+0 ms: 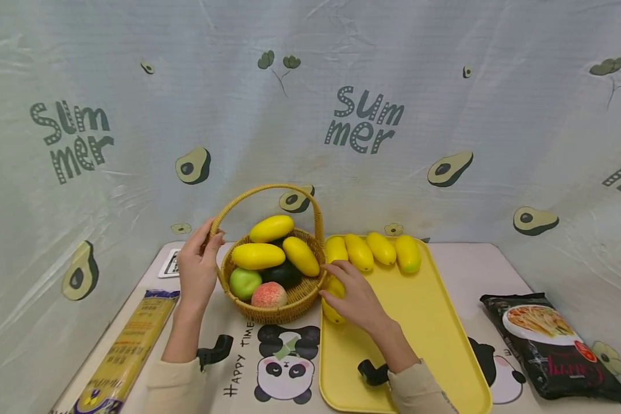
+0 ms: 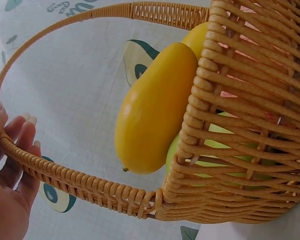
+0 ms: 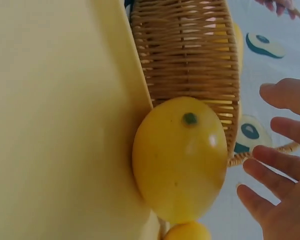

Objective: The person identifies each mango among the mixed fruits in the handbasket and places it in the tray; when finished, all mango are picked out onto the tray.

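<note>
A wicker basket [image 1: 295, 310] stands left of the yellow tray, its arched handle [image 2: 80, 185] upright. My left hand [image 1: 199, 267] holds the left side of that handle between thumb and fingers. Inside the basket lie three yellow mangoes [image 1: 259, 256], a green apple [image 1: 245, 284], a peach [image 1: 269, 295] and a dark fruit [image 1: 284, 275]. My right hand [image 1: 356, 296] hovers by the basket's right rim, fingers spread and nothing in them. Below it, a mango [image 3: 180, 160] rests at the tray's left edge, partly hidden by the hand in the head view.
Several more mangoes [image 1: 359, 252] line the far end of the yellow tray [image 1: 414, 333]. A long noodle packet [image 1: 129, 351] lies at the left, and a black food bag [image 1: 554, 351] at the right. A patterned sheet [image 1: 269, 126] hangs behind the table.
</note>
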{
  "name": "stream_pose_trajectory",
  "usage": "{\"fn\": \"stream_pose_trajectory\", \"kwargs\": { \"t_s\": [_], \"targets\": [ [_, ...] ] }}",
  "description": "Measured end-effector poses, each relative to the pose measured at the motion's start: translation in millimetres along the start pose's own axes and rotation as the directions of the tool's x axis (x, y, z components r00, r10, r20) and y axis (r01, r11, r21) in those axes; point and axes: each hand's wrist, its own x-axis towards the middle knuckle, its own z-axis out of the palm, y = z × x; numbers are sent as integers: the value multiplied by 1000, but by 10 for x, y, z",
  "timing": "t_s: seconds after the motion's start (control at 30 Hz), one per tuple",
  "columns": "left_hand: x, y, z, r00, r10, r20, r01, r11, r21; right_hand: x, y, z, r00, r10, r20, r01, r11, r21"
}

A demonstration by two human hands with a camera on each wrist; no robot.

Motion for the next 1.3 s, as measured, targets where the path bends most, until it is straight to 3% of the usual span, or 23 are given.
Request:
{"fn": "stream_pose_trajectory", "kwargs": {
  "t_s": [0.27, 0.47, 0.77, 1.03, 1.3],
  "targets": [
    [-7, -8, 65, 1000, -11, 20, 11, 1000, -6, 232, -102, 124, 1000, -24, -20, 24, 999, 24],
    [-15, 8, 52, 1000, -9, -3, 9, 1000, -10, 459, -229, 228, 994, -76, 80, 76, 997, 3],
    [-8, 8, 41, 1000, -3, 2, 3, 1000, -12, 838, -471, 410, 977, -167, 131, 174, 984, -48],
    [-32, -11, 40, 1000, -15, 14, 15, 1000, -23, 1118, -696, 571, 956, -138, 260, 185, 969, -166],
    [-14, -46, 36, 1000, -7, 20, 8, 1000, -30, 1158, -802, 662, 934, -141, 329, 207, 962, -176]
  ]
}}
